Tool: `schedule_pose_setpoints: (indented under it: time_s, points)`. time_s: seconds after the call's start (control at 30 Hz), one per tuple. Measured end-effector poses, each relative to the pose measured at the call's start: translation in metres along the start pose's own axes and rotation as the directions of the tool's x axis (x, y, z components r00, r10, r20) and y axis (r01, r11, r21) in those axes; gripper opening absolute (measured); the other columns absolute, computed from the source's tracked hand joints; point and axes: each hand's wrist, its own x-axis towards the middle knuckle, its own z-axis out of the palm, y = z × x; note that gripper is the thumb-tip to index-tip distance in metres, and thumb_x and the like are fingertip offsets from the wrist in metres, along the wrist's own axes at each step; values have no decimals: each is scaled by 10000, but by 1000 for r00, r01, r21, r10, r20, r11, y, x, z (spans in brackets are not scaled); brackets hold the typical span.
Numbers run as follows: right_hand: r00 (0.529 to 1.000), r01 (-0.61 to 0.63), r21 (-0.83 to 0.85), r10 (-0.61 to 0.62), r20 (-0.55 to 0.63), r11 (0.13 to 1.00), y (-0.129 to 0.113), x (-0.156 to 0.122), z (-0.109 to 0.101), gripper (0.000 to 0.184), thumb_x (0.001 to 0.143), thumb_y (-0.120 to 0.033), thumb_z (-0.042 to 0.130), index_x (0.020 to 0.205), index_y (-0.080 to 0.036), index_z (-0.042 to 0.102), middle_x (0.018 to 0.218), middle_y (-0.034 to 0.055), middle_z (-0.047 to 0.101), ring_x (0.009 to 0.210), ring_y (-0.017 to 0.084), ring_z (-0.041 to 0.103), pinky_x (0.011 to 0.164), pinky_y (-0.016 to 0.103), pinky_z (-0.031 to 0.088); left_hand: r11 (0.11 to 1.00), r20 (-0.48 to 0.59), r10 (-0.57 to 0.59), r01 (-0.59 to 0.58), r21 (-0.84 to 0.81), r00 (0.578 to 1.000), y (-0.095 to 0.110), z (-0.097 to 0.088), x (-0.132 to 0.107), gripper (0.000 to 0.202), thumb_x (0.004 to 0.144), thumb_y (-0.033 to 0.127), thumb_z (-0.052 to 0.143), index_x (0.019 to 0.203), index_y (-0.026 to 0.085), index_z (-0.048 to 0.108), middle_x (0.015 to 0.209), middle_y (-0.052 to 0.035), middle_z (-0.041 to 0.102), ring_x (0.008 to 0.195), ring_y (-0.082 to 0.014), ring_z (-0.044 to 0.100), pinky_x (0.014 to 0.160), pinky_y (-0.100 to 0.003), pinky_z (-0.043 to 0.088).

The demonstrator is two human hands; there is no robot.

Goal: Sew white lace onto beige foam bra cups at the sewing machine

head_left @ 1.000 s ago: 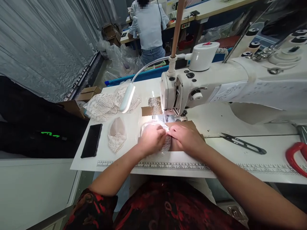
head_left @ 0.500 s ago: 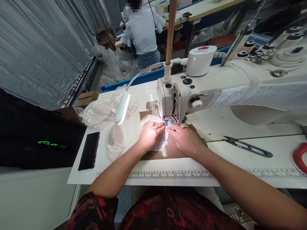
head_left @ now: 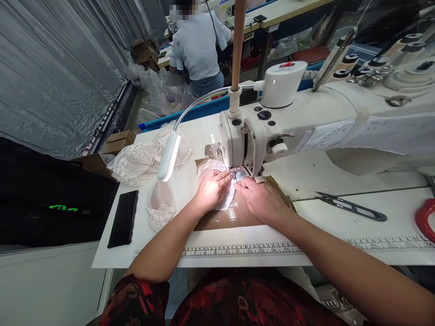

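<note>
A white lace piece [head_left: 228, 199], cup-shaped like those beside it, lies under the needle area of a sewing machine [head_left: 234, 140]. My left hand [head_left: 212, 189] rests over the lace with its fingers pressed together, tips pinching it close to the presser foot [head_left: 234, 174]. From the other side, my right hand [head_left: 263, 199] has curled fingers, and its forefinger and thumb grip the lace's right edge just in front of the foot. Brown cardboard [head_left: 246, 217] covered with clear tape lies beneath both hands. The lamp [head_left: 168, 158] lights the spot.
Lace cups [head_left: 136, 163] are heaped at the left, with a single cup [head_left: 162, 206] nearer me. A black phone [head_left: 123, 218] lies by the left edge. Thread snips [head_left: 353, 207] and a red handle [head_left: 425, 222] are on the right. Another person [head_left: 199, 45] sits beyond.
The view has shifted slightly, so the scene sits a little further left. Both hands stay at the presser foot, and the lace looks nearly unmoved.
</note>
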Motion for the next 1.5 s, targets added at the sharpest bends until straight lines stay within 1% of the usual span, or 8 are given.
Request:
schedule_pose_setpoints:
  time_s: [0.37,0.53,0.7,0.8,0.93,1.07,1.33,1.5]
  points:
    - [987,-10,51,18,-160,999,2,-3,16,411,800,-47,416,1103,-171,665,868,64,628,706,180,507,654,310,324,949,154,-188,139,282,970,12,-13,-6,447,926,361,410,1310,158,513,1371,-106,509,1210,-311,423,945,-463,384]
    - [979,-2,68,16,-205,998,4,-3,22,406,848,-91,388,1127,-180,670,958,67,663,779,200,575,711,315,393,870,107,-352,283,403,930,30,-22,-11,418,929,374,382,1285,196,510,1314,-106,536,1094,-305,477,809,-446,411]
    - [966,34,57,-18,-257,998,9,-4,26,385,870,-122,375,1094,-158,685,970,83,670,817,209,608,720,320,436,868,125,-438,382,317,890,36,-55,-40,310,921,399,424,1043,195,624,1082,-72,629,975,-246,538,805,-376,446]
    - [969,47,62,-30,-243,997,10,-4,25,376,864,-126,373,1043,-154,703,963,90,673,789,204,617,690,318,453,827,-24,-487,470,309,873,29,-85,-76,300,951,292,358,1079,173,602,1101,-76,626,1017,-215,550,891,-349,440]
    - [976,31,77,-13,-218,997,7,-3,21,376,869,-144,366,1014,-163,712,967,99,674,782,214,628,671,333,467,499,-312,-693,745,443,650,6,-113,-123,336,916,289,418,1144,88,560,1139,-175,594,1073,-310,538,901,-429,436]
    - [979,7,111,16,-204,994,7,-2,22,380,873,-175,366,1038,-166,708,1007,110,672,834,239,639,690,357,485,383,-267,-818,828,409,510,-12,-116,-147,197,871,229,458,896,94,600,908,-182,624,899,-319,608,754,-406,471]
    - [992,33,514,34,-120,857,-3,-24,-11,408,880,-438,471,1162,-194,637,1227,117,613,1050,286,607,851,420,514,634,-456,-644,762,130,614,24,-132,-160,212,966,281,288,899,191,468,837,-48,607,768,-162,599,700,-264,471]
    - [997,-29,910,-59,59,413,-59,-33,-34,816,777,-411,647,1478,-252,261,1450,145,424,1242,314,496,944,452,474,960,-362,-272,280,-33,892,84,-119,-139,64,920,201,403,940,200,463,1039,-83,626,956,-172,613,778,-269,476]
